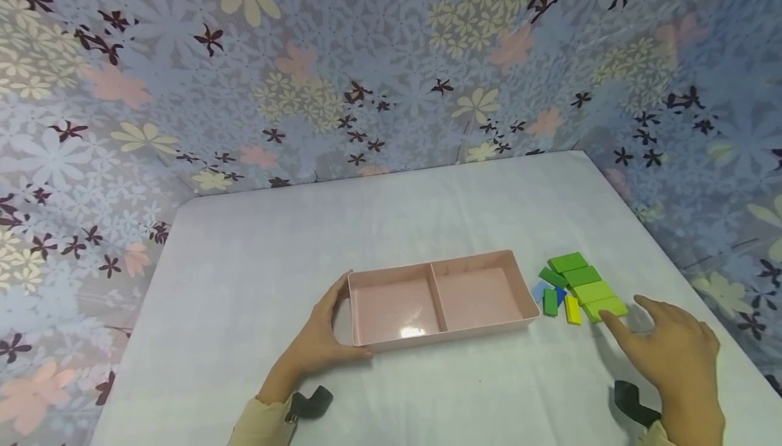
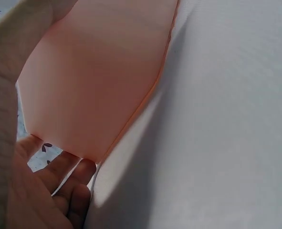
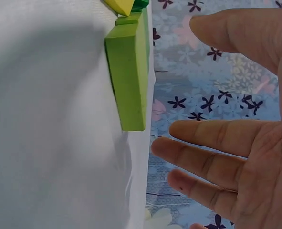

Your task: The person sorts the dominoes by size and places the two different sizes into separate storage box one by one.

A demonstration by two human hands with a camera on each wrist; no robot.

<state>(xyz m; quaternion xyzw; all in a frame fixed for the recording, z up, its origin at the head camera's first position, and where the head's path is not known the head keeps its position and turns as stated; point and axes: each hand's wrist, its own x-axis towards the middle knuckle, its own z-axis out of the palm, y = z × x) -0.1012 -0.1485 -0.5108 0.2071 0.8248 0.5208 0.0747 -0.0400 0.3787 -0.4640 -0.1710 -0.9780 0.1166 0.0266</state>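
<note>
A shallow pink tray (image 1: 391,307) with a divider making two compartments sits mid-table. Its left end is held by my left hand (image 1: 314,344), thumb on the near side and fingers round the far corner. In the left wrist view, fingertips touch the edge of the tray's end wall (image 2: 98,86). My right hand (image 1: 675,344) hovers by the right-hand blocks, fingers spread and holding nothing. Closest to it is a light green block (image 1: 605,308), also seen upright along the table edge as a green block (image 3: 126,78) in the right wrist view, apart from the fingers.
Larger green blocks (image 1: 582,276) lie in a slanting row right of the tray. Beside them are a yellow block (image 1: 572,310), a small dark green block (image 1: 550,302) and blue pieces (image 1: 560,295). A white cloth (image 1: 275,249) covers the table; flowered fabric (image 1: 391,59) surrounds it.
</note>
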